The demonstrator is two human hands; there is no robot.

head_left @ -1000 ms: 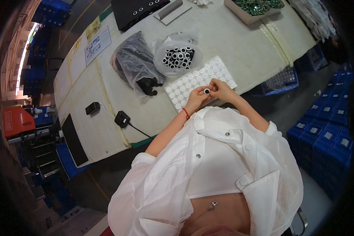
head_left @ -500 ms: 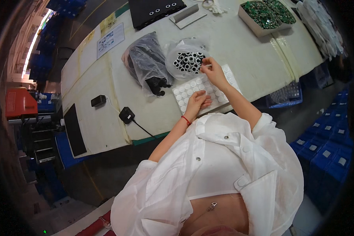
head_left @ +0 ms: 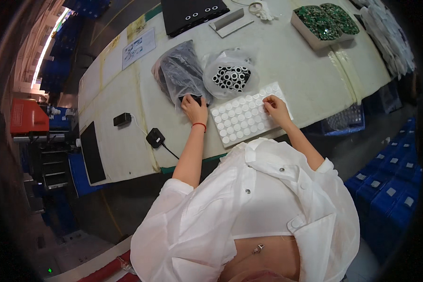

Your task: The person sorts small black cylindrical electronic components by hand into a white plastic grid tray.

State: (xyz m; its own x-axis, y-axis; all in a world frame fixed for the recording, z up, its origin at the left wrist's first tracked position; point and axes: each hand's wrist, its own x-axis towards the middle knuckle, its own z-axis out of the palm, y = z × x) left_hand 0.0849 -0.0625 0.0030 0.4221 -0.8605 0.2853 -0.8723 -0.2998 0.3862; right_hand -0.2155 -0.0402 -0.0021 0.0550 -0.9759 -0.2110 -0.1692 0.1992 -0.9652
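At the mouth of a clear plastic bag (head_left: 183, 66) of black parts, my left hand (head_left: 194, 111) reaches in with curled fingers. Black pieces show by the fingertips; what they grip is hidden. My right hand (head_left: 277, 110) is over the right part of a white tray (head_left: 235, 142), thumb and fingers pinched together at its round white pieces. Anything between those fingertips is too small to make out. Rows of white discs fill the tray. Just behind the tray stands an open plastic bag (head_left: 211, 84) of black-and-white ring-shaped parts, touched by neither hand.
A box (head_left: 308, 35) of green parts stands at the far right. At the back lie a black panel (head_left: 183, 19) with rings, a metal angle piece (head_left: 232, 24) and a tape roll (head_left: 255, 7). Two black devices (head_left: 122, 119) with cables sit left. Blue bins (head_left: 385, 174) stand right.
My left hand has moved from the tray up and left to the bag of black parts. My right hand has come down from the ring bag to the tray's right part.
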